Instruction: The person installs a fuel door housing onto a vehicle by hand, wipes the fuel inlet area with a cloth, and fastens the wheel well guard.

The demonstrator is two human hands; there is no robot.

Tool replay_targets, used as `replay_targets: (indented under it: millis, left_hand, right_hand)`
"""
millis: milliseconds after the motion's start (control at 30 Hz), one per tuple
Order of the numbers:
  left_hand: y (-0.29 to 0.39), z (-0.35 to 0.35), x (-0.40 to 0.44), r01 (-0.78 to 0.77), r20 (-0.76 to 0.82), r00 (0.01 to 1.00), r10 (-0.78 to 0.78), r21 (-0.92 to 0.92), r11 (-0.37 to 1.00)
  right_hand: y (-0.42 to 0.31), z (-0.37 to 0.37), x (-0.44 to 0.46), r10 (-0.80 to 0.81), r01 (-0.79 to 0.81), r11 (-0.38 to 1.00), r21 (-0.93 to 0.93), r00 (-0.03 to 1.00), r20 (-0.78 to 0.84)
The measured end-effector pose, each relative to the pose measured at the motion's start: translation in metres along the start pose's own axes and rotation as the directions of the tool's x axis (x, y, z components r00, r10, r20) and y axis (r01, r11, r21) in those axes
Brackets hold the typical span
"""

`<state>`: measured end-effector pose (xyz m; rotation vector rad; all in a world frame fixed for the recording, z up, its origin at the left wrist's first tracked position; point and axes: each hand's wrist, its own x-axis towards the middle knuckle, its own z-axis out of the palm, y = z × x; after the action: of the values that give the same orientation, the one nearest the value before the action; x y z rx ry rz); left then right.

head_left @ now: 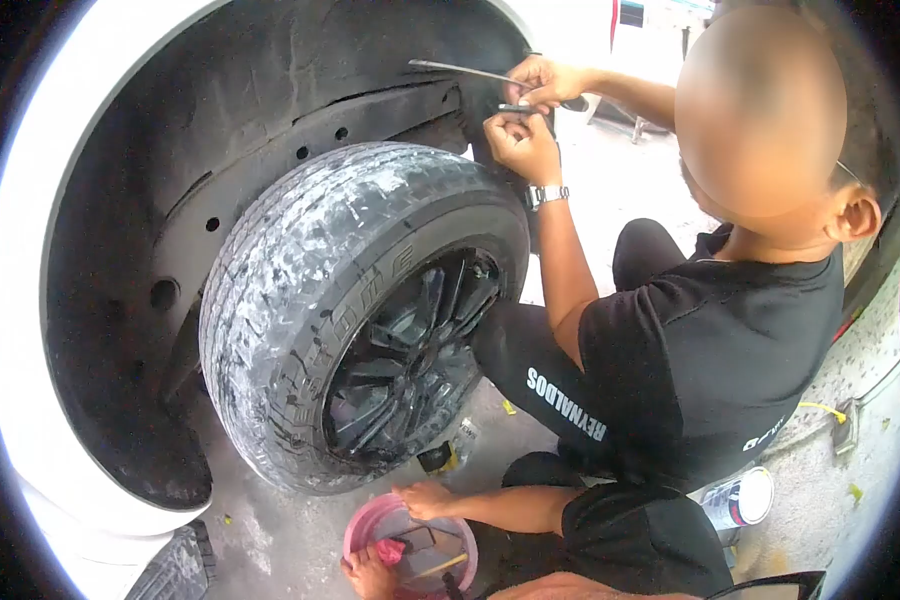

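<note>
At the bottom of the view, my left hand (370, 573) holds the near left rim of a round pink basin (354, 530), its fingers beside a crumpled pink-red cloth (390, 551). My right hand (428, 500) reaches in from the right with fingers curled at the far rim. In the basin lie a pale stick (440, 566) and thin dark pieces. A co-worker's two hands, above the tire, hold a long thin metal rod (465, 70) and a small dark piece (515, 109).
A dusty tire (270, 270) with a black wheel stands under the white fender (30, 300) and dark wheel well. The co-worker in black (710, 350) crouches close on the right. A can (752, 497) is at lower right. A small dark and yellow item (438, 460) lies beneath the wheel.
</note>
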<state>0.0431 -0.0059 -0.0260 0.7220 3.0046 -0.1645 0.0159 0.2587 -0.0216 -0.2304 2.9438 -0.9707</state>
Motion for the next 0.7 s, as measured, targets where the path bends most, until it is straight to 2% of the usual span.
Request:
replay_targets:
  millis: [133,233,333,400,600,700]
  left_hand:
    - [0.008,-0.010,-0.001,0.017,-0.084,0.996,-0.026,-0.102,0.995]
    - [0.006,-0.010,0.000,-0.003,-0.102,0.995,-0.005,-0.079,0.997]
    - [0.004,-0.011,-0.001,0.002,-0.082,0.997,-0.009,-0.081,0.997]
    - [0.004,-0.009,-0.002,0.003,-0.066,0.998,-0.006,-0.056,0.998]
    - [0.011,-0.030,0.000,0.009,-0.049,0.999,-0.012,-0.059,0.998]
    - [0.011,-0.034,0.002,0.035,0.038,0.999,-0.033,-0.035,0.999]
  right_hand:
    - [0.000,-0.005,-0.001,-0.034,0.034,0.999,0.016,0.999,-0.017]
    - [0.000,-0.005,0.000,0.021,-0.022,1.000,0.020,0.997,0.079]
    - [-0.001,-0.002,0.001,0.001,-0.001,1.000,0.024,1.000,-0.003]
    - [0.000,-0.001,0.009,0.196,-0.192,0.981,-0.043,0.938,0.288]
    - [0.001,-0.005,0.007,0.065,-0.059,0.998,-0.036,0.979,0.196]
    - [0.001,0.000,0.011,0.120,-0.118,0.993,-0.019,0.972,0.201]
